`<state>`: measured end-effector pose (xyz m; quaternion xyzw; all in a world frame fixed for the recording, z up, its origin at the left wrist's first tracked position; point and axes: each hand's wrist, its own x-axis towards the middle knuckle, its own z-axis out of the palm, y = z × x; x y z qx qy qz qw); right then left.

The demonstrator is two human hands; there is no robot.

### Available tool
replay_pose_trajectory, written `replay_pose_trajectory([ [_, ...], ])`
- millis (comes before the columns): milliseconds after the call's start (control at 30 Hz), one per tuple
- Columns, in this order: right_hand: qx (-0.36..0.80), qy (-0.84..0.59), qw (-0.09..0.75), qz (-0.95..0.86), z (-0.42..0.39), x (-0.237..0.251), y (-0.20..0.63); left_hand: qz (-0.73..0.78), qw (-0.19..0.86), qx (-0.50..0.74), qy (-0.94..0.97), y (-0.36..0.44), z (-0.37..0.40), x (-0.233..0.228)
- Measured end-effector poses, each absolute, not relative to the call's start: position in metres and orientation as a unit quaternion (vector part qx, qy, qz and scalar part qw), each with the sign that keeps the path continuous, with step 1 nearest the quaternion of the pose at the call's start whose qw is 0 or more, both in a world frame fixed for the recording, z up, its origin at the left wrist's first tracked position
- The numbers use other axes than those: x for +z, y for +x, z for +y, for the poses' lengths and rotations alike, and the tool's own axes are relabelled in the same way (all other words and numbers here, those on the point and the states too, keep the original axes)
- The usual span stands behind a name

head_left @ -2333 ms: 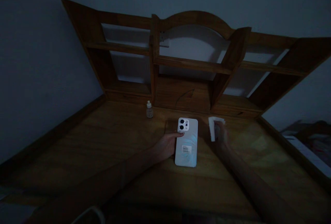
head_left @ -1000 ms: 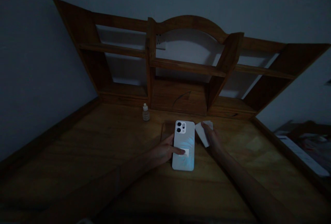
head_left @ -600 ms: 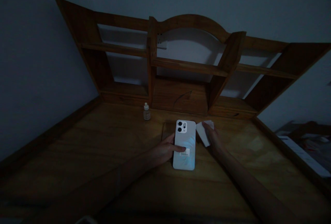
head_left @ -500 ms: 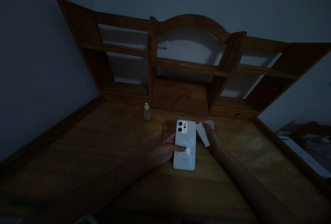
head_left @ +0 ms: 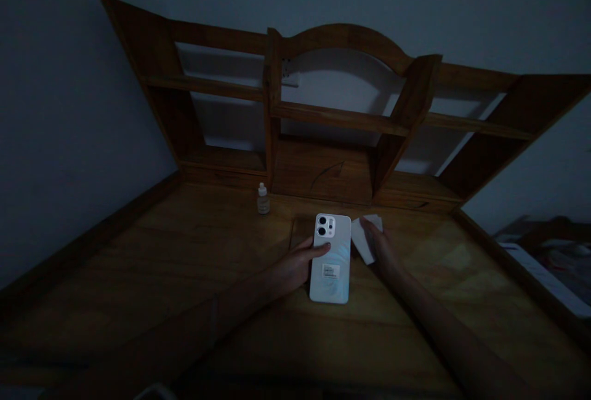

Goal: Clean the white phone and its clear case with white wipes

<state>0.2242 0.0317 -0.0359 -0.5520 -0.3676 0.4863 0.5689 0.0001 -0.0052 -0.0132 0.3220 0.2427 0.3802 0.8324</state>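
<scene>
A pale smartphone (head_left: 339,258) is held back side up, its camera block at the far end and a small printed label lower down. My left hand (head_left: 298,264) grips it by the left edge, thumb lying across the back just below the cameras; the other fingers are hidden under it. Just right of the phone, my right hand (head_left: 381,246) pinches a folded white cloth or tissue (head_left: 364,243); I cannot tell which. Behind the phone's upper left side, a brown flat shape (head_left: 301,229) shows in part on the desk.
A small clear dropper bottle (head_left: 263,201) with a white cap stands upright on the wooden desk (head_left: 207,240), left of the phone. A wooden shelf unit (head_left: 341,118) lines the back. Beyond the desk's right edge lie a white board-like item (head_left: 545,277) and dim clutter.
My left thumb has slid up the phone's back, from the label to just below the cameras, uncovering the label. My right hand and the white piece have hardly moved.
</scene>
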Motion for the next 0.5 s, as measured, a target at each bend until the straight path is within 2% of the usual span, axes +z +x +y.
replay_pose_trajectory([
  [267, 0.456, -0.540, 0.557, -0.437, 0.014, -0.021, 0.215, 0.247, 0.837, 0.380, 0.306, 0.002, -0.003, -0.014],
  [500, 0.385, -0.534, 0.514, -0.549, 0.004, -0.006, 0.211, 0.262, 0.835, 0.379, 0.301, 0.001, -0.003, -0.013],
])
